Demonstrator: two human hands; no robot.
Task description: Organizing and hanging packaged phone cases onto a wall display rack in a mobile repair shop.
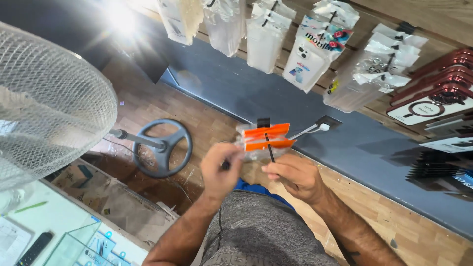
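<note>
I see the left hand (pixel 220 170) and the right hand (pixel 294 178) raised together in front of the chest, both pinching a small stack of clear packets with orange cards (pixel 265 139), the right fingers also on a thin black hook (pixel 269 149) running through them. Below stands a pedestal fan (pixel 47 106) (its round base (pixel 161 148) on the wooden floor (pixel 394 216)), and more hanging packets (pixel 310 47) line the wall.
</note>
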